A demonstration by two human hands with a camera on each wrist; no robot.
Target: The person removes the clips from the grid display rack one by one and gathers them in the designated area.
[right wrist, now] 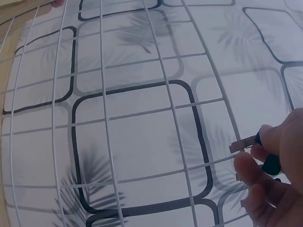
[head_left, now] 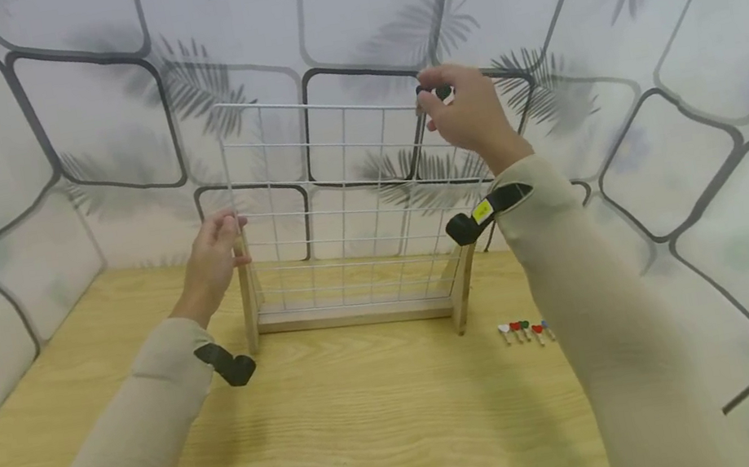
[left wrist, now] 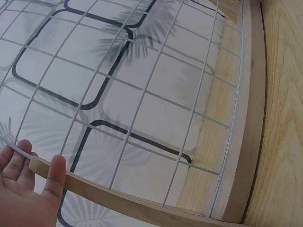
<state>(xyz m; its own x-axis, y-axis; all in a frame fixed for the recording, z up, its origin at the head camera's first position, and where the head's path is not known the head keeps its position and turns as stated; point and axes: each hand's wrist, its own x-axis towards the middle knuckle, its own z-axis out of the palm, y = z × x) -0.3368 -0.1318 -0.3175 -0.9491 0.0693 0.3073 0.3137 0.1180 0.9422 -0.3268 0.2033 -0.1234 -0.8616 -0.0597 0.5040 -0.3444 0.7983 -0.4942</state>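
A white wire grid rack (head_left: 347,159) stands upright in a wooden base (head_left: 355,320). My left hand (head_left: 211,257) grips its left side, the thumb and fingers on either side of the wooden post's (left wrist: 118,198) top end and the edge wire. At the top right corner, my right hand (head_left: 469,110) pinches a small wooden clothespin (right wrist: 242,144) with a dark blue top, its tip overlapping the top wire in the right wrist view. More small clothespins sit within the right hand's fingers, one with a dark green top (right wrist: 271,165); the fingers partly hide them.
Several small clothespins (head_left: 526,331) with white, red, green and blue tops lie on the wooden table (head_left: 378,431), right of the rack. Behind stands a pale wall (head_left: 366,3) patterned with leaves and dark rounded outlines. Each wrist wears a black strapped camera.
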